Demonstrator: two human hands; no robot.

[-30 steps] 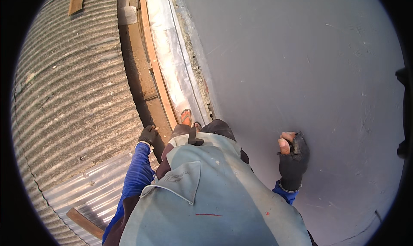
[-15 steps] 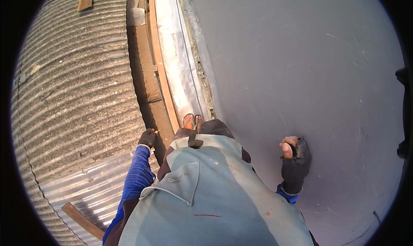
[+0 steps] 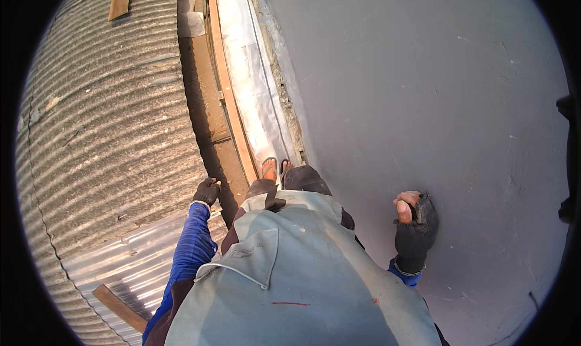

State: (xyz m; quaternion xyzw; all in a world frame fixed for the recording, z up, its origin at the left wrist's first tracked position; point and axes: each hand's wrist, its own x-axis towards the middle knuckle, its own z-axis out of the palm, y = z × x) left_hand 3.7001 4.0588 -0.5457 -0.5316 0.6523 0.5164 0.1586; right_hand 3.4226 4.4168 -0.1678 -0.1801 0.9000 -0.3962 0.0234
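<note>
Feet [image 3: 270,168] have drawn level, seemingly steadier; right fingers [image 3: 403,212] curl together beside the wall [image 3: 423,92]; left fingers [image 3: 213,182], near the roof [image 3: 109,146], I can't tell.

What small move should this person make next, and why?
Probably a short, careful step forward along the pale sheeting. Both sandalled feet stand close together on that narrow strip, with a gap to the left and a grey wall to the right. Keeping the right hand near the wall seems wise.
</note>
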